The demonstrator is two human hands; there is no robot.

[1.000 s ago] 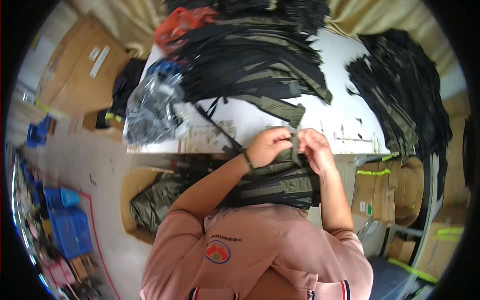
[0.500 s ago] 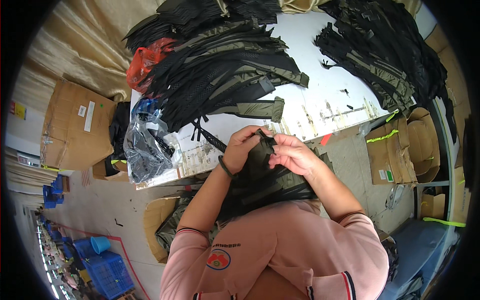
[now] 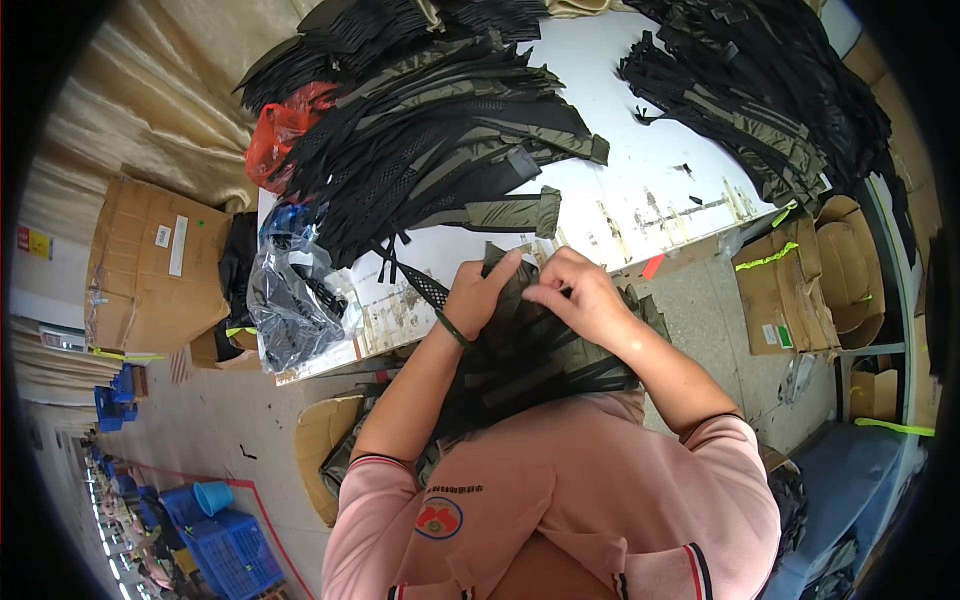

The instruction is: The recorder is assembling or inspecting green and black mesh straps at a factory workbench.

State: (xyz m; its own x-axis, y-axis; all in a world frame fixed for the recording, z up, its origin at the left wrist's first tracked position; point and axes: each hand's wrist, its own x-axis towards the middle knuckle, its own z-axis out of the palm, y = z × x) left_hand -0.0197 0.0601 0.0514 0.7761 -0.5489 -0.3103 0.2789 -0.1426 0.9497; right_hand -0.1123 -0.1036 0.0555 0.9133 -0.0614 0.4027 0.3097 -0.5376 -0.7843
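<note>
My left hand (image 3: 480,295) is closed on an olive-green and black fabric strap (image 3: 511,278), its thumb lying along the upper end. Just to the right, my right hand (image 3: 588,300) has its fingers curled in a pinch over the strap's edge; whatever is between those fingertips is hidden. Black mesh webbing (image 3: 418,284) runs from beside my left wrist toward the table. Across my lap lies a pile of similar olive and black straps (image 3: 540,370), partly covered by my hands and forearms.
A white table (image 3: 590,215) bears a large heap of straps (image 3: 430,150) and another heap (image 3: 750,120) at right. A red plastic bag (image 3: 275,140) and a clear bag (image 3: 295,310) lie at its left. Cardboard boxes (image 3: 155,265) flank both sides. Blue crates (image 3: 235,555) stand lower left.
The small dark piece of the strap that both hands pinched no longer shows between them. My right hand has turned over, knuckles up, and the olive fabric stands up by my left thumb.
</note>
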